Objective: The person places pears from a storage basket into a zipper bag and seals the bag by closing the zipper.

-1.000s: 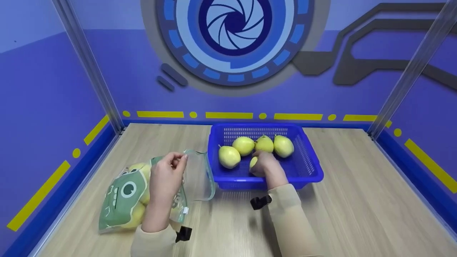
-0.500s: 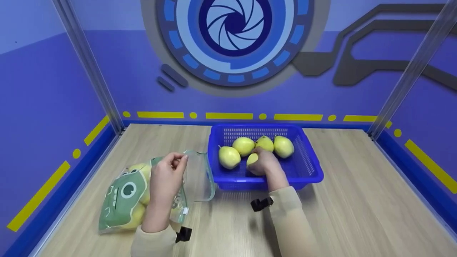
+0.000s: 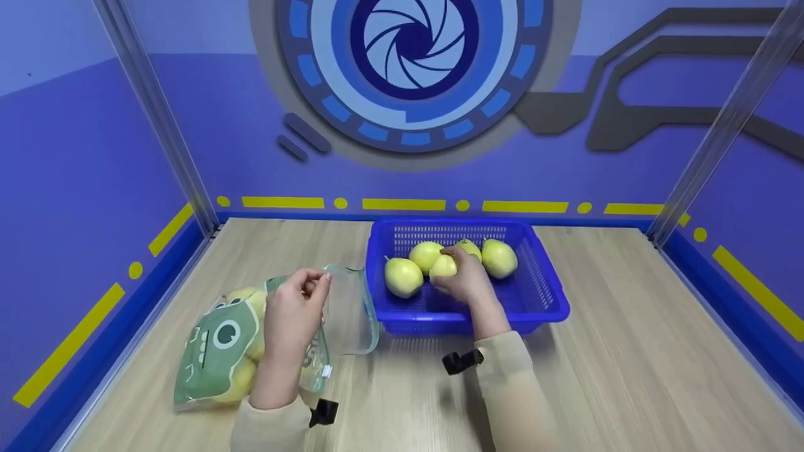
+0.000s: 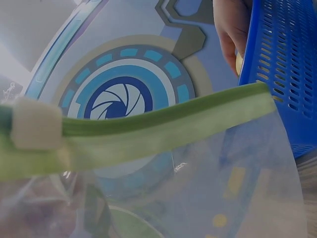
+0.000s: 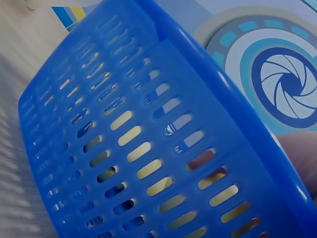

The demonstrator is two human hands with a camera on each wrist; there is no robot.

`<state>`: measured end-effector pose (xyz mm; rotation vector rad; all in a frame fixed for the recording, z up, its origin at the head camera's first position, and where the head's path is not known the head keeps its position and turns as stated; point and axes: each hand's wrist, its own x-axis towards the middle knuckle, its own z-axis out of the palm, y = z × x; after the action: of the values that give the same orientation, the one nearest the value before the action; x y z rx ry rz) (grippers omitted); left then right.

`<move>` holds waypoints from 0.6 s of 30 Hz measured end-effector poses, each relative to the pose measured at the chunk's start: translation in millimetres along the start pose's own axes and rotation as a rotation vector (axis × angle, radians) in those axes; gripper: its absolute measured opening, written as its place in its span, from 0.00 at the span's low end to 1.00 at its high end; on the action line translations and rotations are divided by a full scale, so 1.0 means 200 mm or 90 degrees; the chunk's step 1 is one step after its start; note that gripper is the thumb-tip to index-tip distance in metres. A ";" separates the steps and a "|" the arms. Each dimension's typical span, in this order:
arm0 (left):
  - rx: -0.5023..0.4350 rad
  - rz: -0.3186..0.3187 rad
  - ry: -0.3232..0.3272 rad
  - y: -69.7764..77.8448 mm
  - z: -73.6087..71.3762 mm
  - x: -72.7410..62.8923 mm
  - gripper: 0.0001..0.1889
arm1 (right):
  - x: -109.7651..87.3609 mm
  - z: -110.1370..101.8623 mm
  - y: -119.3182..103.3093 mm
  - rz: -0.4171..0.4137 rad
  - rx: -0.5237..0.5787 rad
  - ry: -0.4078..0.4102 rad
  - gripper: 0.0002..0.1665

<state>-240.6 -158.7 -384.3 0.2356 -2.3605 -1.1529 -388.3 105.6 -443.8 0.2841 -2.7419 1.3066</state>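
My right hand (image 3: 471,279) grips a yellow-green pear (image 3: 443,266) inside the blue basket (image 3: 502,316), fingers and thumb curled round it. Several more pears (image 3: 403,277) lie in the basket about that hand. To the left lies a clear zip bag (image 3: 213,361) with a green monster print and yellow fruit inside. My left hand (image 3: 292,320) pinches the bag's edge near its mouth, fingertips together. In the left wrist view the green zip strip (image 4: 168,116) and white slider (image 4: 37,124) show. The basket wall (image 5: 163,114) hides most of the right hand in the right wrist view.
The basket stands at the back of the wooden table (image 3: 628,351), near the blue printed wall (image 3: 220,138). The bag's mouth flap (image 3: 352,307) reaches right up to the basket's left side. Metal posts (image 3: 716,125) stand at the table's back corners.
My right hand has moved slightly up and away in the basket, bringing the gripped pear up and more into view. The left hand and bag have stayed put.
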 end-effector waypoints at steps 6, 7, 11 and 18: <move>-0.001 -0.005 -0.002 0.00 0.00 0.00 0.10 | 0.00 0.00 -0.01 -0.038 0.078 0.032 0.35; -0.001 -0.005 -0.002 0.00 0.00 0.00 0.10 | 0.00 -0.01 -0.02 -0.041 0.089 0.034 0.35; -0.003 -0.006 -0.004 0.00 0.00 0.00 0.10 | -0.01 -0.02 -0.04 -0.039 0.121 0.038 0.36; -0.008 -0.004 -0.002 0.00 0.00 0.00 0.10 | -0.07 -0.02 -0.13 -0.048 0.179 0.037 0.36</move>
<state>-240.4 -159.6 -384.0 0.2366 -2.3556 -1.1710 -370.1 95.3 -423.4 0.3583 -2.4708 1.6514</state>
